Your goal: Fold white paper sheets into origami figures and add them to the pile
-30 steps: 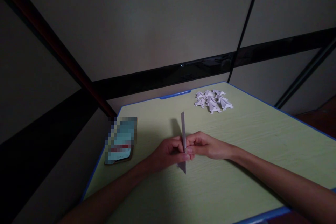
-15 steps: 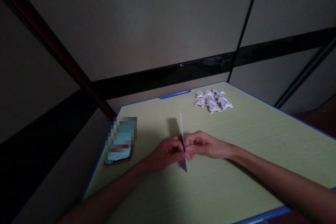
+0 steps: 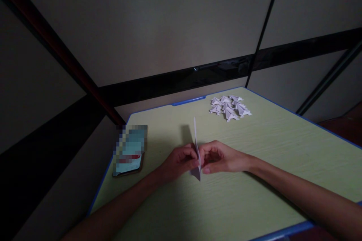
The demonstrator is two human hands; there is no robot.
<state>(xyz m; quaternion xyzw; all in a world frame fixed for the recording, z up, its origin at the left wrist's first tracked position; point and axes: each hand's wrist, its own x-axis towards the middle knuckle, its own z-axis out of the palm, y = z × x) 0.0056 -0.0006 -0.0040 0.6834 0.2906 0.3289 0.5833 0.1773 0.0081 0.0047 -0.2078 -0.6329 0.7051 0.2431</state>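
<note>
- Paper piece (image 3: 197, 145): held up off the counter (image 3: 271, 131), standing almost edge-on to the camera, between the two hands near the middle of the surface. Its folds, if any, cannot be read at this angle.
- Left hand (image 3: 181, 162): closed in a pinch on the paper from the left, thumb on the near side.
- Right hand (image 3: 222, 157): fingers curled beside the paper's right face, thumb parted from them with a visible gap; no pinch seen. Fingertip contact is too dark to confirm.
- Step in hand (judgement): two-handed shaping or aligning of the paper in the air; the left hand appears to carry the hold.
- Next move calls for (judgement): a steady left pinch, and light right fingertips so the thin paper does not bend.
- Surroundings: folded paper figures (image 3: 227, 107) clustered toward the far right; phone (image 3: 130, 150) flat at the left edge, screen pixelated.
</note>
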